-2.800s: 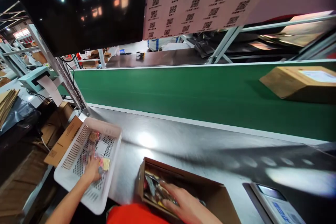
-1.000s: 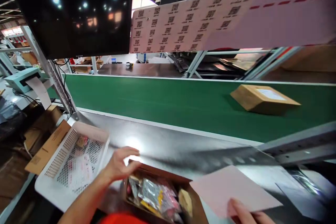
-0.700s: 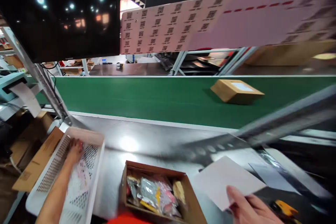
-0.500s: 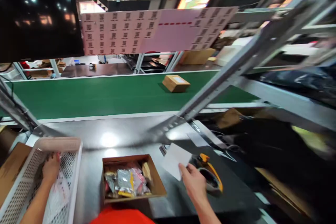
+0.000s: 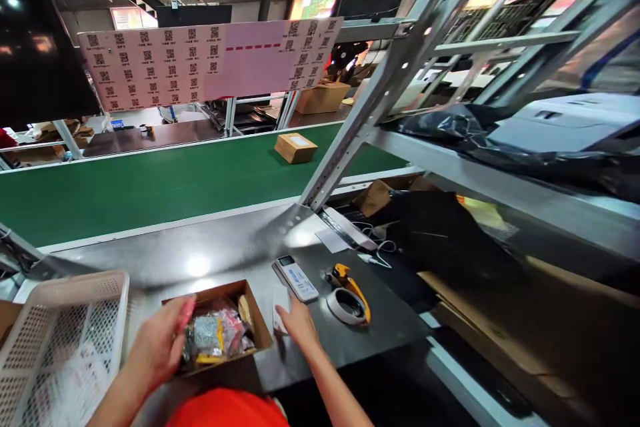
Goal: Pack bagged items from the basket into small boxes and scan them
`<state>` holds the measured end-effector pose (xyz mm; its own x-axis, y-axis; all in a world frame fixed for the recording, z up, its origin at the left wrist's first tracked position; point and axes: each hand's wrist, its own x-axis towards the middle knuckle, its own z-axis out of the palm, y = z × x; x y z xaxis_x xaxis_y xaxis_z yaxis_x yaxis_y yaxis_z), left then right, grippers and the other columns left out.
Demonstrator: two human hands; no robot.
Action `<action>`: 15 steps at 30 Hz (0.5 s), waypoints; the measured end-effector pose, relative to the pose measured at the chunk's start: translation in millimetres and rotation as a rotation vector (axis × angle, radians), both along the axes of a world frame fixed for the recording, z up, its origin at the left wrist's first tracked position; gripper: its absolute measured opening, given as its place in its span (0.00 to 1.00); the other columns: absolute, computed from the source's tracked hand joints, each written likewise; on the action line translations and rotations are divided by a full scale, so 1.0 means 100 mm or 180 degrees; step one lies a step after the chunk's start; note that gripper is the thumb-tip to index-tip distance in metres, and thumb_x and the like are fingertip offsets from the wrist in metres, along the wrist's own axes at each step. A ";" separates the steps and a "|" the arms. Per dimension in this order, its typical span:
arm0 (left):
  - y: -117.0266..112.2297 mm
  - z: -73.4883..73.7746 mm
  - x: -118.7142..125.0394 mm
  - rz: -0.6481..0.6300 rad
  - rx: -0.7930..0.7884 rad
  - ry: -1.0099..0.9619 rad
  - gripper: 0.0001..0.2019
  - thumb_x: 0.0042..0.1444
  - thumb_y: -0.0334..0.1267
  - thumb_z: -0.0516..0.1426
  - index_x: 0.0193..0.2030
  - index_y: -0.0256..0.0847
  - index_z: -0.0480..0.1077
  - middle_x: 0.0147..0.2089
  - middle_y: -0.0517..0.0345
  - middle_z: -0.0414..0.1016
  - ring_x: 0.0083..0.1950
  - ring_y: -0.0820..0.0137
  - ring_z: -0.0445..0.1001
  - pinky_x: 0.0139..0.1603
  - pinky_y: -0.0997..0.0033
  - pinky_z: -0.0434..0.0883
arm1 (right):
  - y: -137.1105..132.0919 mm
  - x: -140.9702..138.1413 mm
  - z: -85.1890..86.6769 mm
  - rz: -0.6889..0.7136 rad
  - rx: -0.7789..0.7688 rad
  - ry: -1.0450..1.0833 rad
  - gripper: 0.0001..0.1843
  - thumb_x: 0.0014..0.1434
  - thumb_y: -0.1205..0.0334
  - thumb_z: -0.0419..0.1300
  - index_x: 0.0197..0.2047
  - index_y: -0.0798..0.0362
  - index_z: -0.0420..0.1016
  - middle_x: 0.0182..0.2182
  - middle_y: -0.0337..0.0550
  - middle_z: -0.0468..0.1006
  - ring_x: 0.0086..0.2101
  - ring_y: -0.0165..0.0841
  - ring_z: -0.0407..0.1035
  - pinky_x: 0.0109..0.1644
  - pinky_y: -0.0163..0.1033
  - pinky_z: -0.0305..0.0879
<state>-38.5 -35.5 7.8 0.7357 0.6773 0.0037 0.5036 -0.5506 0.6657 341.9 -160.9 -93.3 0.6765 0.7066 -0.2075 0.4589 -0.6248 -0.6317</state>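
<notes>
At the left edge of the open cardboard box, my left hand pinches a small pink packet, which is blurred and partly hidden by the fingers. Inside the box lie several clear plastic bags with small items, some of them grey, yellow and pink. My right hand is just right of the box, closed on a white paper slip that is seen at a steep angle. The white perforated basket stands left of my left hand, with clear plastic bags in it.
A handheld device with a screen and a yellow tape dispenser lie on the metal table to the right. Behind runs a green conveyor belt carrying a closed carton. A slanted metal post rises at the right.
My left hand has come out of the basket and over to the box with the pink packet. My right hand has brought the paper slip closer to the box. The view has swung right.
</notes>
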 end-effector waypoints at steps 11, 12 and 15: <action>-0.65 -0.75 -0.07 0.1469 0.0090 0.0743 0.40 0.70 0.58 0.50 0.77 0.28 0.61 0.76 0.33 0.58 0.77 0.52 0.59 0.80 0.59 0.57 | -0.38 -0.87 0.64 0.1683 0.0260 0.0617 0.50 0.71 0.32 0.51 0.79 0.64 0.60 0.73 0.61 0.61 0.72 0.49 0.59 0.77 0.52 0.54; -0.69 -0.74 -0.06 0.1183 -0.0029 0.0894 0.40 0.69 0.59 0.51 0.78 0.31 0.61 0.77 0.35 0.58 0.77 0.51 0.59 0.79 0.57 0.58 | -0.38 -0.91 0.71 0.1980 0.0125 0.0460 0.50 0.70 0.33 0.55 0.79 0.64 0.59 0.75 0.62 0.58 0.73 0.51 0.55 0.79 0.54 0.51; -0.70 -0.60 0.07 0.0202 -0.0058 0.1337 0.38 0.65 0.61 0.57 0.73 0.38 0.70 0.75 0.38 0.63 0.74 0.44 0.62 0.76 0.46 0.62 | -0.25 -0.93 0.91 0.2865 -0.0212 0.0116 0.46 0.67 0.37 0.62 0.77 0.59 0.65 0.75 0.57 0.57 0.74 0.56 0.52 0.79 0.60 0.50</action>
<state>-31.6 -105.7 -52.1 0.6277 0.7185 -0.2998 0.7656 -0.5000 0.4048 248.9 -185.9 -2.7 -0.1344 0.9513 -0.2775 0.7723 -0.0749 -0.6308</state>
